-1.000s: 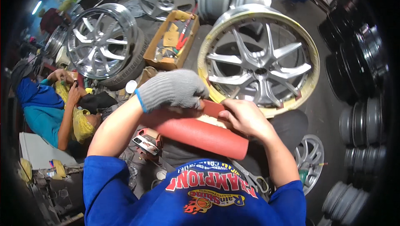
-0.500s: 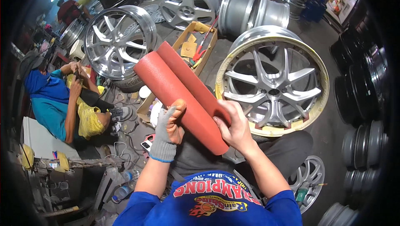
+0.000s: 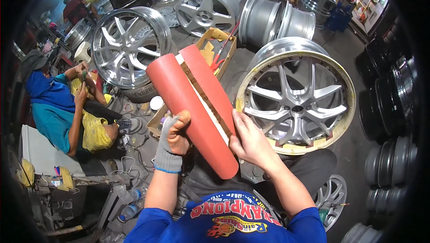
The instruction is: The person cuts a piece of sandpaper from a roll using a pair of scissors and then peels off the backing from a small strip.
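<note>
Both forearms come up from the lower edge, bare below short blue sleeves, elbows bent and drawn in toward the chest. The left hand (image 3: 174, 141) wears a grey knit glove with orange-brown fingertips; its fingers curl around the left side of the red roll (image 3: 192, 108), thumb side pressed against it, wrist straight. The right hand (image 3: 251, 142) is bare, lying on the right side of the roll near its lower end, fingers stretched up along the roll's edge, palm turned toward it. The two hands sit level with each other, one on each side of the roll.
</note>
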A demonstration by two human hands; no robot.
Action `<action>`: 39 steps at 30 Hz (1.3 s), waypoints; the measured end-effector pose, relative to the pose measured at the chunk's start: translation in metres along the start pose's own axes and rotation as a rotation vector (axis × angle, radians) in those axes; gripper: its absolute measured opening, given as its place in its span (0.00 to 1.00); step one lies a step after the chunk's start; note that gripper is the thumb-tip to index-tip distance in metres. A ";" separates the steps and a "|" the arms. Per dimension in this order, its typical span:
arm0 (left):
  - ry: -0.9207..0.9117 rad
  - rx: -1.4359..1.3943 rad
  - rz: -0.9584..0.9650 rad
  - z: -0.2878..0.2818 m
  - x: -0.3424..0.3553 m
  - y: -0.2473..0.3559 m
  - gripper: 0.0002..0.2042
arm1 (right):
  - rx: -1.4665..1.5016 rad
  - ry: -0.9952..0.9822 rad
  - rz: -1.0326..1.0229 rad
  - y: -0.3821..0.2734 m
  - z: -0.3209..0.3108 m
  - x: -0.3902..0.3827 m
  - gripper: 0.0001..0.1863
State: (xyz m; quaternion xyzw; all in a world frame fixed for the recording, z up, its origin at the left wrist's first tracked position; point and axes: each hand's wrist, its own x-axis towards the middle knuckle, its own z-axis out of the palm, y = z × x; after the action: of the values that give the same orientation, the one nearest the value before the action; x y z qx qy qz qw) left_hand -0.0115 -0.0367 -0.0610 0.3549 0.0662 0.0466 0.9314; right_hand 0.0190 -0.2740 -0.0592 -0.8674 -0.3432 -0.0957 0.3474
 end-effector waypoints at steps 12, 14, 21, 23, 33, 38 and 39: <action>0.512 0.815 0.551 0.009 0.055 -0.002 0.27 | 0.016 0.183 -0.004 -0.059 -0.027 0.030 0.28; 0.188 0.745 0.534 -0.030 0.055 -0.002 0.22 | -0.083 0.097 -0.003 -0.079 -0.004 0.027 0.32; 0.013 -0.295 0.061 -0.016 0.014 -0.015 0.22 | -0.298 -0.059 0.071 -0.077 0.044 0.012 0.33; -0.115 -0.513 -0.115 -0.012 0.015 -0.011 0.24 | -0.245 -0.070 0.031 -0.070 0.045 0.009 0.32; 0.153 0.167 0.136 -0.039 0.042 -0.048 0.26 | 0.087 -0.045 0.257 -0.011 0.018 0.011 0.50; -0.013 0.368 0.183 -0.066 0.012 -0.066 0.30 | 0.118 -0.045 0.291 -0.035 -0.004 -0.020 0.53; 0.000 0.356 0.133 -0.057 0.004 -0.066 0.30 | 0.188 -0.093 0.347 -0.044 -0.018 -0.030 0.52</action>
State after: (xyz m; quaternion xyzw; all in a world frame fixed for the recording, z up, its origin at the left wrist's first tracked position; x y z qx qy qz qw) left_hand -0.0140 -0.0479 -0.1469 0.5179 0.0499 0.0959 0.8486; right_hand -0.0313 -0.2792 -0.0349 -0.8807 -0.2118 0.0385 0.4220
